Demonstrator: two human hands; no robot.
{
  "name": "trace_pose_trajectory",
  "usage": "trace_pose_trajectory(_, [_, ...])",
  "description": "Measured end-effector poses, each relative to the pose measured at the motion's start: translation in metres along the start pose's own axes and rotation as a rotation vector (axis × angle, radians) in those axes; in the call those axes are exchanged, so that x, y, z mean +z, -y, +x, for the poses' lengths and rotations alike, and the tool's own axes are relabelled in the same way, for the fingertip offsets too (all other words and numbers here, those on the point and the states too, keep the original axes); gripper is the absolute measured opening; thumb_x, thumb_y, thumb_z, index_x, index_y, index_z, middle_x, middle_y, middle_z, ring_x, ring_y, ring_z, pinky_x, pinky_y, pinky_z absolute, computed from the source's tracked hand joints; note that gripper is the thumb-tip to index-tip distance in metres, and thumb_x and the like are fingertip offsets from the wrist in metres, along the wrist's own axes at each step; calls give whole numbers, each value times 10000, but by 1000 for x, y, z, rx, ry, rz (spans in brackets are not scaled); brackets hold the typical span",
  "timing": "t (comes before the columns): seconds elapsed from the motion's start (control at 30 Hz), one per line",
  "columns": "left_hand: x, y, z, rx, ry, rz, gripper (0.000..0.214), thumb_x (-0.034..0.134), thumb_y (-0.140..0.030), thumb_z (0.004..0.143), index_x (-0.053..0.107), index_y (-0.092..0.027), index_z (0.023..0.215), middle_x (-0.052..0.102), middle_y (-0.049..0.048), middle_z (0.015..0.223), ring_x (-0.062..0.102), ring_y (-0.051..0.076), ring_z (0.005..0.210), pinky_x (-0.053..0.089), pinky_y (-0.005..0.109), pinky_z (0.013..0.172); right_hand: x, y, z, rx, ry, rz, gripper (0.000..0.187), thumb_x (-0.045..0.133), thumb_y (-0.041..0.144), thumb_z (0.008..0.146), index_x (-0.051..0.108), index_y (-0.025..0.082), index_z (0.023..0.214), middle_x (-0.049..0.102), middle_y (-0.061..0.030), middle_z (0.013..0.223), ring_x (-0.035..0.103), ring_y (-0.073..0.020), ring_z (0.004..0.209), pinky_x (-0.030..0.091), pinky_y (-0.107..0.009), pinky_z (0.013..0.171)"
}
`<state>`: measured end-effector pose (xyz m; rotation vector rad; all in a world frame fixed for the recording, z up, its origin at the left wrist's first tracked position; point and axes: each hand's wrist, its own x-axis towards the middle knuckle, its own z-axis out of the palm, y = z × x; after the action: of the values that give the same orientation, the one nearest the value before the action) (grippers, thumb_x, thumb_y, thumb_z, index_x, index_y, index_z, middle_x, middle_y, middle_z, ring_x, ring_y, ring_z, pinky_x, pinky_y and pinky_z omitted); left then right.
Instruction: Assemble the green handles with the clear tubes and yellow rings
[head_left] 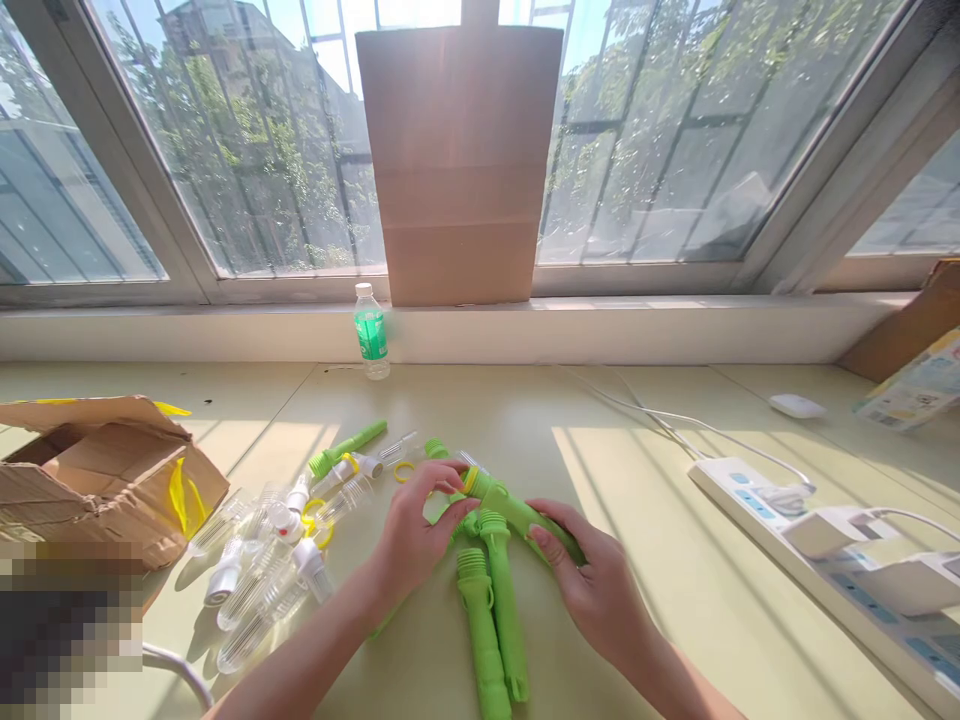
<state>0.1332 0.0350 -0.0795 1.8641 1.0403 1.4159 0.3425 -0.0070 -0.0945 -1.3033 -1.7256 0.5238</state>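
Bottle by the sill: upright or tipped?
Upright: the bottle stands on its base, white cap on top.

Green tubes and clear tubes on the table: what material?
Green tubes: probably moulded plastic, opaque, slight sheen, ribbed ends. Clear tubes: transparent plastic by the look, glass not excluded; light passes through, white caps.

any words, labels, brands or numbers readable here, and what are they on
No text here can be read.
Water bottle: green label, print too small to read.
Printed box at the right edge: coloured print, too blurred to read.
Power strip: blue marks, no legible words.
Green tube held by the left hand and right hand: no print visible.
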Motion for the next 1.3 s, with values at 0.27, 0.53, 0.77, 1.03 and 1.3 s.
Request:
trace_pose_trajectory(0.27, [-3, 3, 2, -58, 59, -89, 131, 653, -180, 838, 541, -233, 877, 674, 42, 1061, 650, 188, 999, 563, 360, 866, 1, 2, -1, 86, 33, 96, 256, 503, 415, 955, 626, 232, 1084, 749, -44, 890, 694, -214, 789, 552, -311, 685])
trace_pose_trajectory(0.53, [-9, 4, 5, 11, 104, -8, 107, 638, -158, 852, 553, -223, 845, 682, 43, 1066, 653, 194, 1019, 542, 349, 874, 1, 5, 0, 153, 55, 216, 272, 527, 444, 939, 649, 236, 1065, 751, -49, 930, 696, -222, 834, 555, -316, 730])
trace_pose_trajectory(0.77, [-4, 4, 3, 78, 11, 69, 96, 650, -182, 852, 569, -224, 820, 703, 37, 1008, 674, 200, 977, 548, 316, 802, 1, 5, 1, 207, 61, 303, 289, 548, 467, 924, 670, 234, 1044, 741, -34, 843, 687, -218, 775, 548, -318, 714])
trace_pose_trajectory(1.03, [-4, 6, 2, -56, 58, -72, 129, 659, -192, 842, 546, -228, 892, 651, 36, 1070, 649, 169, 937, 576, 341, 834, 3, 4, 0, 261, 71, 346, 311, 553, 487, 920, 657, 233, 1064, 711, -25, 776, 655, -202, 742, 465, -257, 540])
trace_pose_trajectory(1.3, [-5, 4, 4, -25, 69, -68, 122, 645, -153, 848, 545, -223, 848, 648, 30, 1035, 639, 169, 976, 564, 318, 837, 3, 8, 2, 288, 77, 404, 345, 561, 507, 905, 661, 209, 1047, 663, -15, 707, 424, -119, 484, 301, -255, 439])
